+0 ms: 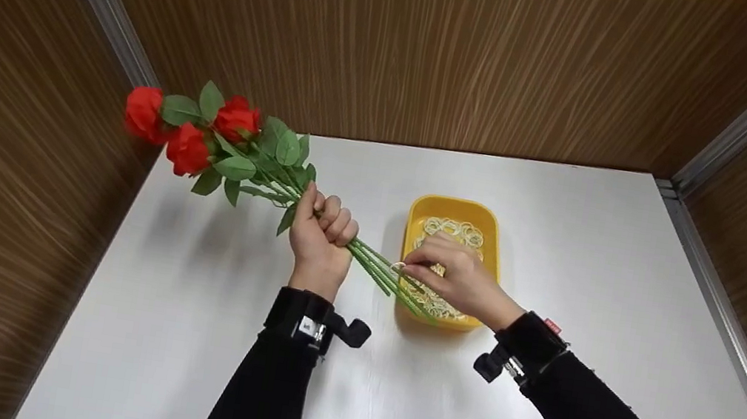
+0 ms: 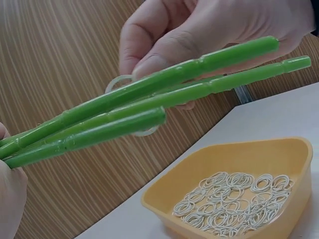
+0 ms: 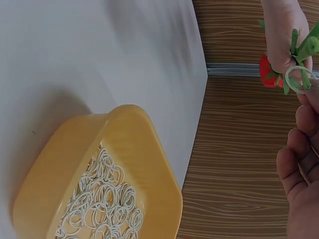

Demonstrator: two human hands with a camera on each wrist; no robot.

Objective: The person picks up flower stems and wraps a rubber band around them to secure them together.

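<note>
1. the left hand point(image 1: 318, 234) is fisted round the green stems point(image 1: 375, 270) of a bunch of red roses point(image 1: 191, 128), held above the white table point(image 1: 175, 328).
2. the right hand point(image 1: 460, 279) pinches a pale rubber band point(image 2: 122, 82) between thumb and fingertips, right against the stem ends.
3. below the stem ends sits a yellow tray point(image 1: 418, 209) of more bands.
</note>
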